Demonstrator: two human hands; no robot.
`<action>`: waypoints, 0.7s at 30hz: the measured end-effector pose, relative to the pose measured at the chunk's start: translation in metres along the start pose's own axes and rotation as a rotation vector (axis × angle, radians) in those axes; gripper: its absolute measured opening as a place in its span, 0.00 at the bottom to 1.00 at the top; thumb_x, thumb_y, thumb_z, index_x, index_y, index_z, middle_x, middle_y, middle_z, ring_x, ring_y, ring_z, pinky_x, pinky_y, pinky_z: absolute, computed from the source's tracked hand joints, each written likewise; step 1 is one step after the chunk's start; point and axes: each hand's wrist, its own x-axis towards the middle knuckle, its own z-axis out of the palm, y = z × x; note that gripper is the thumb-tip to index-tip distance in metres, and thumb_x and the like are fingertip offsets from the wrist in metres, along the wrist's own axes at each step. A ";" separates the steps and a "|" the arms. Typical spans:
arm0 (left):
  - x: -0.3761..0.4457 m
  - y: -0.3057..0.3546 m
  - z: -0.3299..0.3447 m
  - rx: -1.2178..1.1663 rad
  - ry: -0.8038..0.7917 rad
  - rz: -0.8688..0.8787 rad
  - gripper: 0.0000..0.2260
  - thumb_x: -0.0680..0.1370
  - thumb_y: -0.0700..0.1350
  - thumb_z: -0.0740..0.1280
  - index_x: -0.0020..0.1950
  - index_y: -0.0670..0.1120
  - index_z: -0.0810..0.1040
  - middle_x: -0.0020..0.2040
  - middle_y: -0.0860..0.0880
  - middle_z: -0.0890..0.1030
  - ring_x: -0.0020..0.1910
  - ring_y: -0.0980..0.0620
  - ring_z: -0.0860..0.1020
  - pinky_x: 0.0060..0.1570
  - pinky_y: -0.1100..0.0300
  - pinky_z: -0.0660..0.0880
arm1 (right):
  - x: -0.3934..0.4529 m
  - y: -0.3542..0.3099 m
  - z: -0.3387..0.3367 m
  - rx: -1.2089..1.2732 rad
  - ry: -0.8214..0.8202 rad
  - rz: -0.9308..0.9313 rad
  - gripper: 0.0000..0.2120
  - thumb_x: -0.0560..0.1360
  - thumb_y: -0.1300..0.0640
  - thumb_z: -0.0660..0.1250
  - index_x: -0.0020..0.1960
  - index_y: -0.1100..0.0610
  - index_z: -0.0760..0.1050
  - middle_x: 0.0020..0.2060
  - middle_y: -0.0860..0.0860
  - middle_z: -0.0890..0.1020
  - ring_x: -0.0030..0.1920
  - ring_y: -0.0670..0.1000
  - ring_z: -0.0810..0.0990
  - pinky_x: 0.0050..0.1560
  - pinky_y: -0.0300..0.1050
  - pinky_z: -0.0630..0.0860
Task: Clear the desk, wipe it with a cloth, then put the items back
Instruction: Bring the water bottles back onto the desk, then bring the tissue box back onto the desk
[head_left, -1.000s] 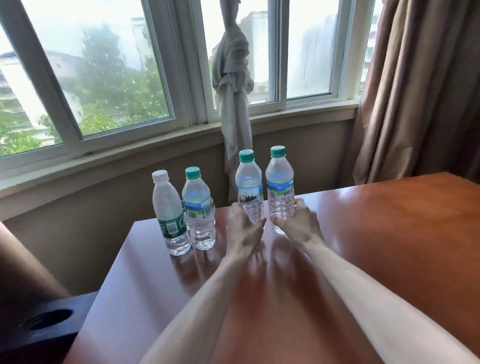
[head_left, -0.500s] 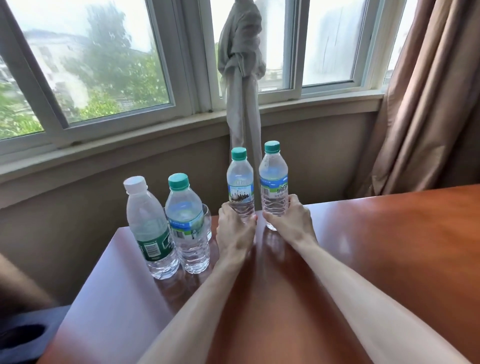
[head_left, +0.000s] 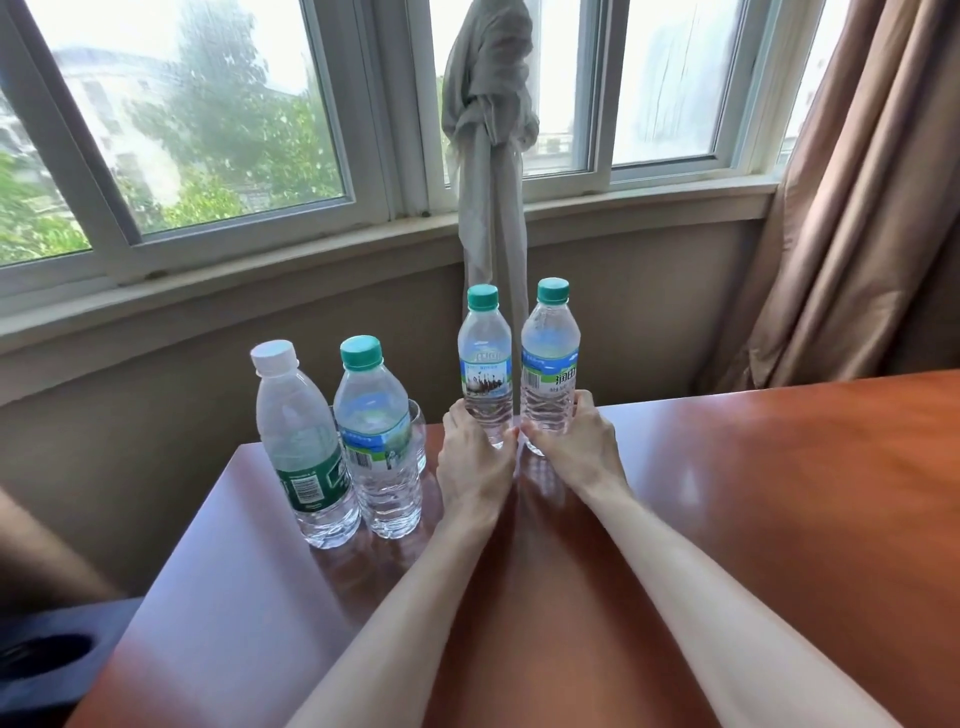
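- My left hand (head_left: 475, 467) grips the base of a clear plastic water bottle with a green cap and a picture label (head_left: 484, 364), fingers curled round it.
- My right hand (head_left: 574, 441) grasps the lower part of a second clear green-capped bottle with a blue-and-green barcode label (head_left: 549, 358); the thumb lies on its right side.
- Both held bottles stand upright, side by side, at the far edge of the glossy reddish-brown wooden desk (head_left: 779, 493).
- To their left I see a clear bottle with a white cap and dark green label (head_left: 304, 447) touching another green-capped clear bottle (head_left: 379, 436).
- A clear drinking glass (head_left: 418, 436) stands just behind that pair, mostly hidden.
- A knotted grey curtain (head_left: 491, 130) hangs at the window behind the bottles.
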 end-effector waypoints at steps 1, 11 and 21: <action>-0.001 0.000 0.000 0.009 -0.005 -0.001 0.25 0.76 0.57 0.70 0.66 0.43 0.73 0.60 0.47 0.75 0.59 0.46 0.75 0.54 0.53 0.72 | 0.000 -0.002 -0.001 -0.014 -0.015 0.012 0.24 0.71 0.45 0.79 0.58 0.53 0.72 0.52 0.50 0.85 0.56 0.56 0.83 0.54 0.49 0.78; -0.025 0.027 -0.049 0.182 -0.434 -0.034 0.31 0.77 0.54 0.71 0.71 0.35 0.67 0.68 0.38 0.72 0.69 0.41 0.70 0.65 0.52 0.69 | -0.047 -0.032 -0.045 -0.350 -0.239 0.013 0.25 0.75 0.48 0.72 0.67 0.57 0.72 0.61 0.56 0.79 0.64 0.60 0.78 0.59 0.52 0.77; -0.171 -0.045 -0.241 0.406 -0.585 0.371 0.23 0.79 0.51 0.63 0.73 0.45 0.68 0.66 0.47 0.74 0.64 0.45 0.75 0.62 0.49 0.73 | -0.236 -0.114 -0.041 -0.448 -0.483 -0.389 0.24 0.80 0.50 0.68 0.73 0.56 0.70 0.67 0.54 0.76 0.68 0.56 0.75 0.67 0.49 0.71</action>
